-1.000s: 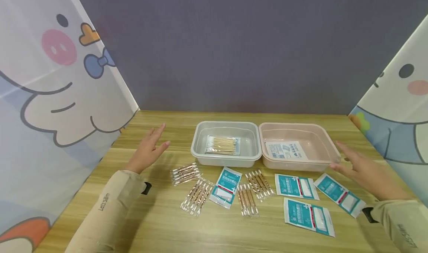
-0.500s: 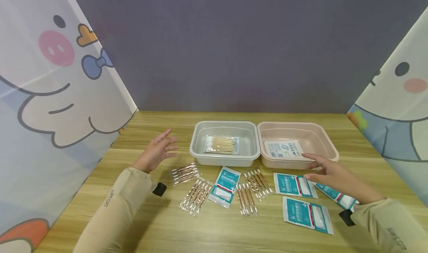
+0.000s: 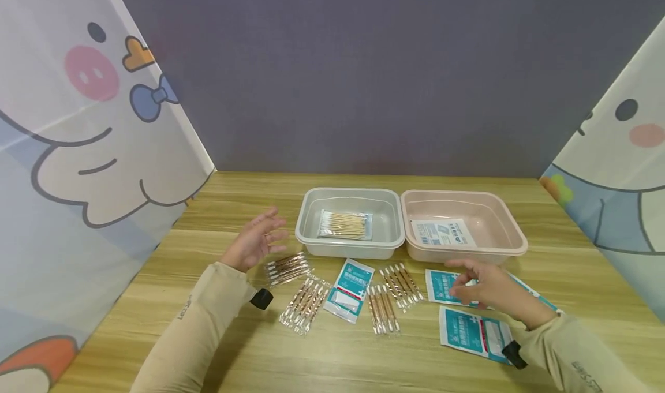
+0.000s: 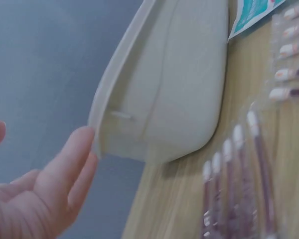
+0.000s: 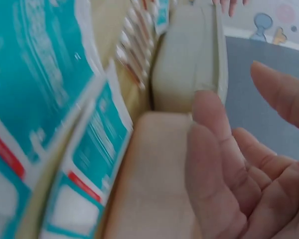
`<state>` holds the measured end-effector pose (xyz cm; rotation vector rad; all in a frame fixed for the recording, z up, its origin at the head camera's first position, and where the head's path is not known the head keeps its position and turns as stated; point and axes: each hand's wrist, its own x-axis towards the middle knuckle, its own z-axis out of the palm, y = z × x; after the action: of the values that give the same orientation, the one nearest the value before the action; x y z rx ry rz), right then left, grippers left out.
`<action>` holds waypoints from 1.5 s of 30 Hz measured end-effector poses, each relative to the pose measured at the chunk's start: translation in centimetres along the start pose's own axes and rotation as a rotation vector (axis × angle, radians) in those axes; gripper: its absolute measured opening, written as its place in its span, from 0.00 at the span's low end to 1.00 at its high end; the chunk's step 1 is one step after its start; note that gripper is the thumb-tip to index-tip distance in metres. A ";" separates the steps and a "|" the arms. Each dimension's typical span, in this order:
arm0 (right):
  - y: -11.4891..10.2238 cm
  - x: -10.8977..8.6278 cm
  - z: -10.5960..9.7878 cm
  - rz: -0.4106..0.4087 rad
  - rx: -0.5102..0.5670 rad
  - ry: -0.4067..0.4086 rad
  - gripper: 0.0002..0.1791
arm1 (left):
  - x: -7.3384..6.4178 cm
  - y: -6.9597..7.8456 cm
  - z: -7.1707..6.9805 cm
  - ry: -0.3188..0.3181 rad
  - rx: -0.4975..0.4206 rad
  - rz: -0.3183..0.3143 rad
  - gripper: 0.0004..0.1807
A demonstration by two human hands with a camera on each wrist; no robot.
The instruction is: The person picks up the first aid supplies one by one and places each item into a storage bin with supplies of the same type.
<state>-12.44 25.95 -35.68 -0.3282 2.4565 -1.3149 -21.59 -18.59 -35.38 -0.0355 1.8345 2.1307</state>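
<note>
My left hand (image 3: 254, 243) hovers left of the grey bin (image 3: 389, 246), fingers loosely bent and holding nothing, just above a clear pack of cotton swabs (image 3: 287, 269). Over the teal-and-white dressing packets at the right hangs my right hand (image 3: 485, 286), empty, its fingers relaxed. It partly covers one dressing packet (image 3: 440, 286) and another packet (image 3: 532, 289) behind it. A third dressing packet (image 3: 467, 330) lies nearer the front, its right end behind the wrist strap. In the right wrist view the fingers (image 5: 209, 179) are apart from the packets.
Inside the grey bin is a pack of wooden cotton swabs (image 3: 344, 225). The pink bin (image 3: 496, 223) beside it holds a white printed packet (image 3: 441, 233). Between the hands lie a dressing packet (image 3: 350, 290) and several swab packs (image 3: 383, 310). A dark partition (image 3: 374, 81) stands behind.
My right hand has moved left and toward the front, from beside the pink bin to over the dressing packets. My left hand has shifted right, its fingers bending more. The packets and bins stay put.
</note>
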 end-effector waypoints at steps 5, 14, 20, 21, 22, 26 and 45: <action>0.0 0.8 1.5 0.014 -0.001 0.001 0.36 | 0.6 -0.9 0.5 0.023 -0.012 -0.014 0.34; -0.6 2.2 3.1 0.076 -0.042 0.026 0.41 | 2.0 -1.8 2.1 0.051 -0.082 -0.038 0.35; -1.0 2.8 4.0 0.102 -0.087 0.045 0.43 | 2.5 -2.0 2.5 0.057 -0.111 -0.062 0.33; -1.0 2.9 4.1 0.101 -0.103 0.045 0.43 | 2.6 -2.1 2.5 0.060 -0.115 -0.065 0.33; -1.1 3.0 4.3 0.106 -0.115 0.046 0.43 | 2.6 -2.1 2.5 0.059 -0.116 -0.067 0.32; -1.5 3.5 5.0 0.099 -0.171 0.068 0.40 | 2.7 -2.2 2.5 0.055 -0.119 -0.066 0.31; -1.1 5.4 5.5 0.088 -0.209 0.074 0.43 | 2.8 -2.3 2.6 0.024 -0.048 -0.035 0.34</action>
<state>-15.12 19.28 -38.64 -0.2216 2.6446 -1.0546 -23.19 -15.20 -37.80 -0.1040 1.7834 2.1590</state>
